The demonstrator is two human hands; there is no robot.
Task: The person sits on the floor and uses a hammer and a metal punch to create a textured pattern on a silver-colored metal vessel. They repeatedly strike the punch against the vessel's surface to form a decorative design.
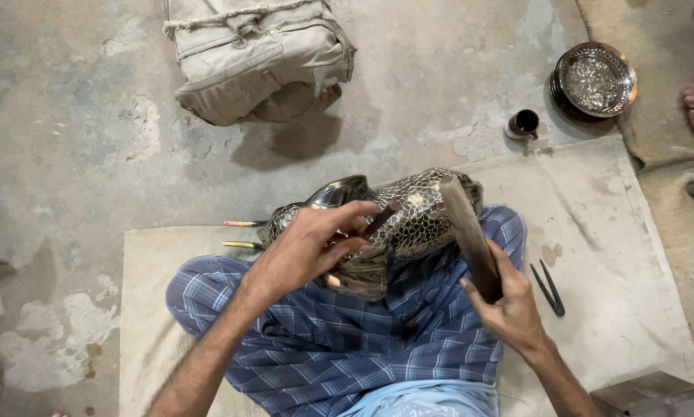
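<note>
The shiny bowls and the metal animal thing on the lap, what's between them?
In the head view, a small dark cup stands on the floor between the stacked bowls and the patterned metal figure.

The person is wearing a blue checked wrap [339,340] with thin pale lines crossing darker blue squares, draping in soft folds across the lap. Just below the wrap, toward the waist, a plain light-blue shirt hem [428,400] is showing. Both forearms are showing bare above it, with no sleeves, watch or rings.
</note>
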